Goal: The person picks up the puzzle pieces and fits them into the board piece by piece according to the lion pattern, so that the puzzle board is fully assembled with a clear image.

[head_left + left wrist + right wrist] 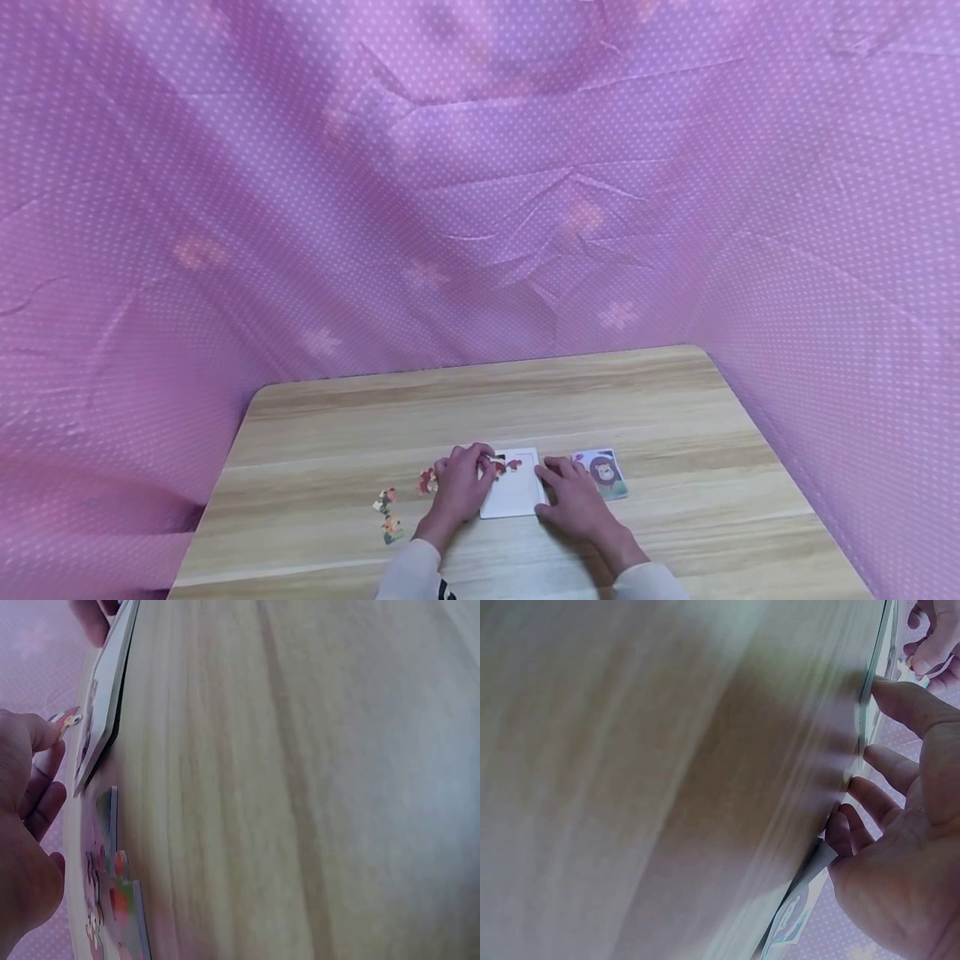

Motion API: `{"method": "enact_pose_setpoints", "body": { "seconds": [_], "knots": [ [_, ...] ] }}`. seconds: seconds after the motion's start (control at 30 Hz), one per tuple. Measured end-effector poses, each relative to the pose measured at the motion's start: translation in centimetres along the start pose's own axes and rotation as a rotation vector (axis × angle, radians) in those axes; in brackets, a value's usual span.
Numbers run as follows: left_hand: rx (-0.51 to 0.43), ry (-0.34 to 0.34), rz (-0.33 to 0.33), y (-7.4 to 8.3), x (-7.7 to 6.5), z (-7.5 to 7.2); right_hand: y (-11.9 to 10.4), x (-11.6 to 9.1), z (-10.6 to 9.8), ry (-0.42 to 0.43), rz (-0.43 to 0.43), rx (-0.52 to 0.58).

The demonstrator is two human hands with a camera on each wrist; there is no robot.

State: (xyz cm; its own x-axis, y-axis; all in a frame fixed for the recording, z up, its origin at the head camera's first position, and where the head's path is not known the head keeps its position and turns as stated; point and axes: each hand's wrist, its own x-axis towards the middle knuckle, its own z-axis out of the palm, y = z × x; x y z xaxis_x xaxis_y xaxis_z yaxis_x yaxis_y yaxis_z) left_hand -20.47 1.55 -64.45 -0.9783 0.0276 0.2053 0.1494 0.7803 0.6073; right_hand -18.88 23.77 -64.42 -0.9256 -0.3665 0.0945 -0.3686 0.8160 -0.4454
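My left hand (461,485) is over the left side of a white puzzle tray (512,502). In the left wrist view, a small printed puzzle piece (70,721) is pinched between its thumb and fingertip, just above the tray. A red puzzle piece (514,465) lies in the upper part of the tray, partly beside the left fingers. My right hand (576,500) rests at the tray's right edge, its thumb and fingers touching the rim and the table. Its fingers are spread and slightly bent, gripping nothing.
Loose puzzle pieces lie left of the tray: a red one (427,481), a green-and-pink one (385,500) and a yellow-and-green one (392,529). A lion picture card (604,473) lies right of the tray, beside the right hand. Pink dotted cloth (480,275) surrounds the wooden table (315,433).
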Motion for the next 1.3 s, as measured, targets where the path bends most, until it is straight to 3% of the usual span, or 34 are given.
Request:
{"method": "enact_pose_setpoints", "body": {
  "seconds": [0.33,0.7,1.13,1.3],
  "knots": [
    [-0.02,-0.028,0.01,0.7,0.7,1.0,0.3,-0.2,-0.2,0.001,0.006,-0.001],
    [0.027,-0.044,0.052,1.4,1.1,2.1,0.5,-0.1,0.0,0.01,-0.009,-0.007],
    [-0.022,-0.05,0.062,2.6,1.4,2.7,-0.1,-0.4,-0.3,0.015,-0.041,-0.007],
    [0.04,-0.022,0.09,2.6,1.4,3.0,-0.1,-0.4,-0.2,0.031,-0.053,-0.026]
  ]
}}
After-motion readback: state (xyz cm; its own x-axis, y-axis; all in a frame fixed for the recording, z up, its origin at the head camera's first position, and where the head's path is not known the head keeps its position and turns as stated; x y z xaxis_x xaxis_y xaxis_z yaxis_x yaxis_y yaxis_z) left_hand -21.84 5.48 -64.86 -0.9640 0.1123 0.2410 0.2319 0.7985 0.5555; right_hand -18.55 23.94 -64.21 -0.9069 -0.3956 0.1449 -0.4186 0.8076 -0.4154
